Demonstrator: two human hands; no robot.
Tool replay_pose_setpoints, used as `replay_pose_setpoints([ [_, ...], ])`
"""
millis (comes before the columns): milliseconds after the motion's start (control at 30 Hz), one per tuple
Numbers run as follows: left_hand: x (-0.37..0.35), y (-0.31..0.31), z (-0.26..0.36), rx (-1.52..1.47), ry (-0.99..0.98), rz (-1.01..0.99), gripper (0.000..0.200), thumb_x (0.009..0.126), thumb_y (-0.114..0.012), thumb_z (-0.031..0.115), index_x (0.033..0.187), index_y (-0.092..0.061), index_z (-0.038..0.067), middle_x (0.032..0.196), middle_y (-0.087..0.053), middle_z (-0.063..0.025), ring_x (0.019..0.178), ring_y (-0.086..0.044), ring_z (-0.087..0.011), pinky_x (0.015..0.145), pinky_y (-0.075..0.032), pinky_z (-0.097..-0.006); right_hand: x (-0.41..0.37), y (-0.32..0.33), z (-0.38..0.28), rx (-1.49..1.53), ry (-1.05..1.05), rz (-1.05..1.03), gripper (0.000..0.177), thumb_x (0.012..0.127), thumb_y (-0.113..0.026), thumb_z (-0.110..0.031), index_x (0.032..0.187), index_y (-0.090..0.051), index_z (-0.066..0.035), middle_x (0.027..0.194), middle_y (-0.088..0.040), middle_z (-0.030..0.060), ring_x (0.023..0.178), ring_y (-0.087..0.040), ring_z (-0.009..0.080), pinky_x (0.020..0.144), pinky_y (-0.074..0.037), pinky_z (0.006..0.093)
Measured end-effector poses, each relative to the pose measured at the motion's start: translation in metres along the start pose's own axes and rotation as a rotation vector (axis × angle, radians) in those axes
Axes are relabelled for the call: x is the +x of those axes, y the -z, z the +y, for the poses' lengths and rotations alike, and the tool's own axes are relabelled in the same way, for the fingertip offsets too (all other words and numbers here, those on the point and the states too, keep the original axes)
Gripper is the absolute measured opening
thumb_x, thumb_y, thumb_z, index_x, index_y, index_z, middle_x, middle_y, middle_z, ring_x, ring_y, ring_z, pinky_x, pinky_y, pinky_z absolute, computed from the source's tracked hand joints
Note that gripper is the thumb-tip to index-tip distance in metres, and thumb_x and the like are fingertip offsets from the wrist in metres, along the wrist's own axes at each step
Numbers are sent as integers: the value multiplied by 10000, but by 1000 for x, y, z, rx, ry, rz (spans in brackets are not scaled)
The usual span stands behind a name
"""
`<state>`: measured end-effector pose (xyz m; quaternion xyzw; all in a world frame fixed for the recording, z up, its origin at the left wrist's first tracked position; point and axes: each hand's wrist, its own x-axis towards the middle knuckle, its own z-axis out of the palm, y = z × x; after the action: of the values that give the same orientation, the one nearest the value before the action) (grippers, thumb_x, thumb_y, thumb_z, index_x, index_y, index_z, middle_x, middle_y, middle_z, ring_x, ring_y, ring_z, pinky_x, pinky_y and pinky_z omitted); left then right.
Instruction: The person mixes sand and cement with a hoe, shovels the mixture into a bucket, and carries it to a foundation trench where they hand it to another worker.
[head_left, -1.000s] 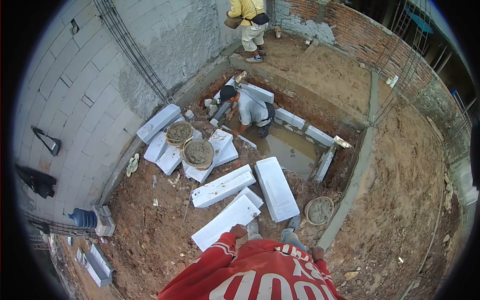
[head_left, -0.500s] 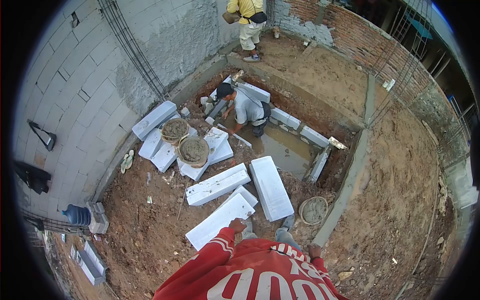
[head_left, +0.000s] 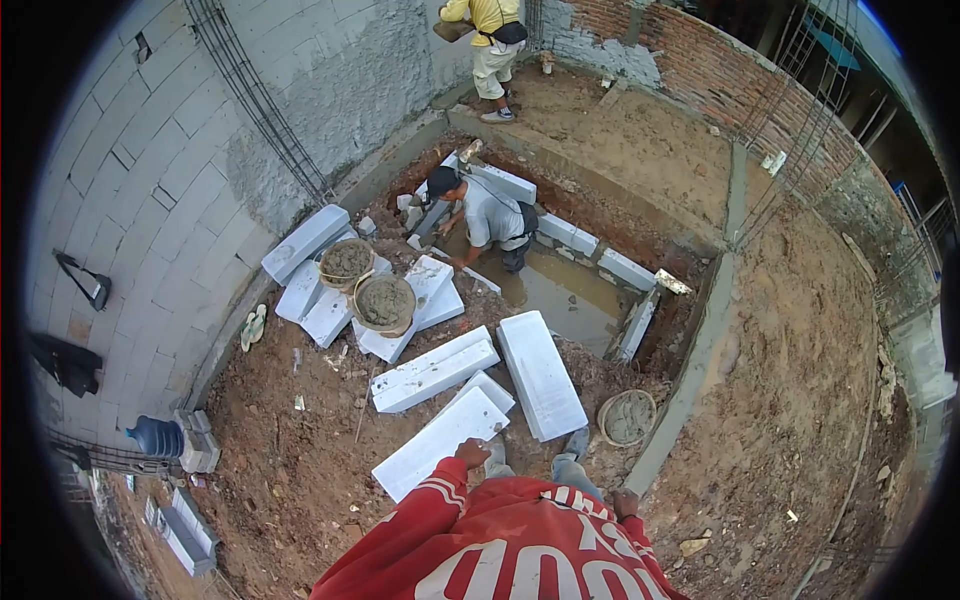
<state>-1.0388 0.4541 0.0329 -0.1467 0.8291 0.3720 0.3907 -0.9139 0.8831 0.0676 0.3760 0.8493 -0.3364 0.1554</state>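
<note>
1. White block (head_left: 435, 443) is lying on the dirt (head_left: 290, 450) at lower centre.
2. Left hand (head_left: 471, 453) is touching its near edge; its grip cannot be told.
3. Right hand (head_left: 626, 503) is hanging at lower right, its fingers unclear.

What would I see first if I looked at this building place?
Big white blocks lie scattered on the red dirt in the middle, and the left hand rests on the nearest block. Behind them a person crouches in a muddy pit, with two baskets of grey mortar on blocks to its left.
</note>
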Motion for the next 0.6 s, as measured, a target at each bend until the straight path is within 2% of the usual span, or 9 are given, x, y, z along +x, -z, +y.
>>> replay_pose_setpoints([
  [67, -4, -1, -3, 29, 16, 65, 546, 706, -649, 379, 1150, -620, 63, 1033, -653, -226, 992, -625, -372, 890, -492, -425, 1, -1, 3, -18, -3, -12, 418, 691, -625, -326, 896, -683, 34, 897, -654, 276, 870, -635, 400, 786, -491, 427],
  [200, -11, 1, -3, 5, 5, 37, 519, 705, -646, 373, 1132, -633, 77, 1011, -661, -218, 965, -638, -360, 875, -500, -420, 0, 2, -2, -84, 59, -42, 371, 699, -628, -305, 879, -690, 14, 874, -666, 253, 854, -646, 376, 778, -494, 417],
  [333, -14, 0, 2, 14, 4, 35, 505, 714, -639, 366, 1128, -635, 76, 982, -670, -208, 935, -650, -347, 856, -509, -411, -8, 12, -15, -5, 21, -74, 363, 701, -629, -316, 875, -694, -3, 866, -672, 238, 847, -649, 368, 773, -495, 415],
  [433, -20, 2, 9, 3, -4, 34, 489, 721, -634, 364, 1127, -641, 92, 957, -679, -193, 920, -657, -332, 848, -511, -407, -32, 33, -52, 61, -2, -109, 357, 703, -631, -314, 877, -695, -9, 869, -674, 230, 840, -651, 364, 768, -496, 414],
  [500, -23, 4, 16, -8, -19, 28, 479, 724, -632, 364, 1126, -646, 104, 944, -682, -186, 915, -660, -323, 846, -511, -407, -53, 49, -85, 200, -120, -115, 352, 703, -634, -314, 872, -697, -13, 868, -675, 231, 839, -653, 359, 764, -497, 413],
  [600, -24, 6, 22, 28, -13, 50, 460, 725, -632, 365, 1123, -656, 135, 929, -687, -176, 908, -663, -315, 852, -510, -403, -32, 30, -48, 92, -38, -93, 354, 699, -638, -316, 869, -698, -12, 854, -676, 231, 823, -655, 362, 759, -499, 416],
])
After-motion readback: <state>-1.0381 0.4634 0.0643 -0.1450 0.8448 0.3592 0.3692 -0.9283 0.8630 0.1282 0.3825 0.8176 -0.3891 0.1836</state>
